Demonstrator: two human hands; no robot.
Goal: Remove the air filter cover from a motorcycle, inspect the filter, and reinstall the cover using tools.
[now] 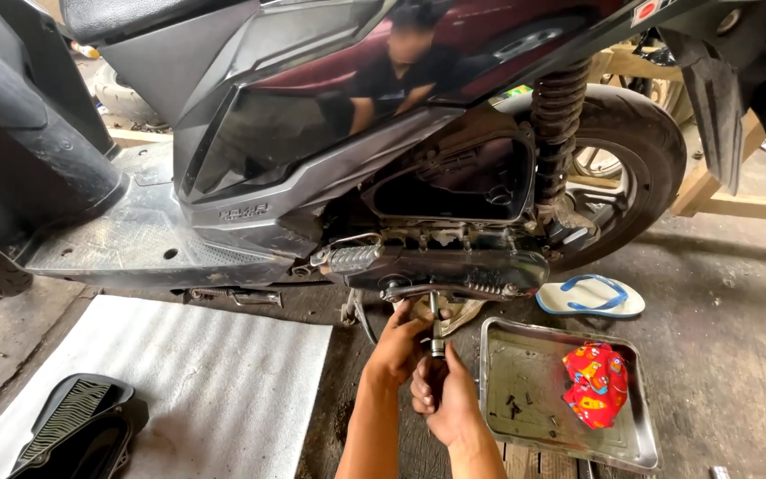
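Nearest the camera, two bare forearms are seen rising from the bottom edge of the concrete floor (738, 293). The right hand (443, 397) is clenched around the handle of a slim metal socket wrench (436, 330), which is held upright and points up under the scooter's engine. The left hand (398, 341) is placed just above and beside it, its fingers curled around the wrench's shaft near the top. The tip of the wrench is met by the underside of the engine case (449, 266); the exact fastener cannot be told.

Just right of the hands, a rectangular steel tray (498, 355) is laid on the floor. A few small dark screws (512, 406) are scattered near its left side, and a crumpled red patterned cloth (596, 383) is set toward its right edge. To the left, a white foam sheet (188, 381) is spread on the floor, with a black plastic cover (73, 426) resting at its near left corner.

Farther back, a white sandal with blue straps (590, 296) is seen beside the rear wheel (640, 142). The scooter (294, 160) is stood across the whole view, with grey and maroon panels, an opened black air-box (454, 182) and a coiled rear shock (557, 115).
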